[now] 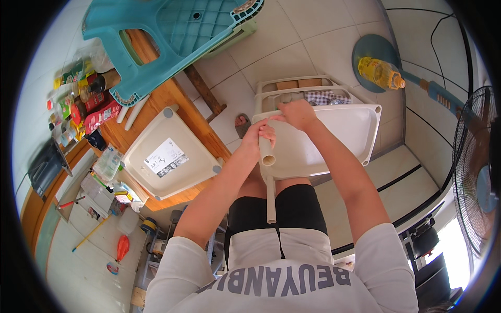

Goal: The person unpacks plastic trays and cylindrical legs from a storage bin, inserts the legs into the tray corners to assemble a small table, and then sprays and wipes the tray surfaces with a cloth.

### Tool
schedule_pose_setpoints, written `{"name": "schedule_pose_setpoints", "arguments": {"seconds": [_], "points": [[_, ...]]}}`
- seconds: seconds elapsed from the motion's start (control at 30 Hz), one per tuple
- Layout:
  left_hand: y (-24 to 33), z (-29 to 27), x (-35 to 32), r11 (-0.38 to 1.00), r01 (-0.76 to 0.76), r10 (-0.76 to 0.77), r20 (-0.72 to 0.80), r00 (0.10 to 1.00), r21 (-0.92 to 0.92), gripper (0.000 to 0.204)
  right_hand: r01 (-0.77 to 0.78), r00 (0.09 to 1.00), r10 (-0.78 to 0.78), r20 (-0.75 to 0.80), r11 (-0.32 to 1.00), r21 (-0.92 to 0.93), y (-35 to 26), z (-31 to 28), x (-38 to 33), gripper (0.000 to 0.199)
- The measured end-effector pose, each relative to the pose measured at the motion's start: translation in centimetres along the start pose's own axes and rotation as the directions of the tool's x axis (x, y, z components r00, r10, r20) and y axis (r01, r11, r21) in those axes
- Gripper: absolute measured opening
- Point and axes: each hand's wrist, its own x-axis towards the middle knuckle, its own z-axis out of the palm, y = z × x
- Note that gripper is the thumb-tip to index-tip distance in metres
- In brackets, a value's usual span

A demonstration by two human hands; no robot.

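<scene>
A cream plastic rack with a tray-shaped shelf (334,141) stands in front of my lap, tilted toward me. My left hand (259,134) is closed around a hollow cream tube (268,158) at the shelf's left corner, its open end facing me. Below it, a second cream tube (271,201) points down from the same side. My right hand (298,114) is closed on the shelf's far left edge, close beside the left hand; its fingertips are partly hidden. Checked cloth (326,98) shows in the rack's lower level, behind the shelf.
On the wooden table (195,125) at left lie a loose shelf panel (166,156), two tubes (136,112) and several bottles (78,99). A teal plastic stool (156,26) is at the far left. An oil bottle (380,73) rests on a standing fan's base (365,47) at right.
</scene>
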Motion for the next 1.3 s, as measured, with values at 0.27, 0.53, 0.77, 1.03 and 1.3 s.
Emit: {"name": "schedule_pose_setpoints", "arguments": {"seconds": [0.27, 0.53, 0.77, 1.03, 1.3], "points": [[1.7, -1.8, 0.6, 0.924, -0.038, 0.03, 0.027, 0.999, 0.38, 0.031, -0.024, 0.991, 0.02, -0.13, 0.999, -0.024, -0.6, 0.1, -0.6, 0.055], [6.8, -4.5, -1.0, 0.379, -0.09, 0.498, -0.121, 0.859, 0.921, 0.071, -0.371, 0.67, 0.427, 0.607, -0.515, 0.773, -10.9, -2.9, -4.2, 0.03], [8.9, -3.7, 5.3, 0.746, -0.191, 0.126, 0.146, 0.981, 0.638, 0.061, -0.177, 0.877, -0.338, 0.341, -0.888, -0.424, -11.6, 0.4, -0.4, 0.014], [6.8, -5.3, 8.5, 0.838, -0.255, 0.191, 0.178, 0.965, 0.482, 0.031, -0.274, 0.677, -0.299, 0.673, -0.95, -0.146, -11.6, -3.0, -1.4, 0.024], [6.1, -6.3, 5.5, 0.878, -0.188, 0.204, 0.013, 0.979, 0.44, 0.018, -0.456, 0.491, 0.022, 0.871, -0.845, 0.278, -14.3, 0.6, -0.6, 0.023]]}}
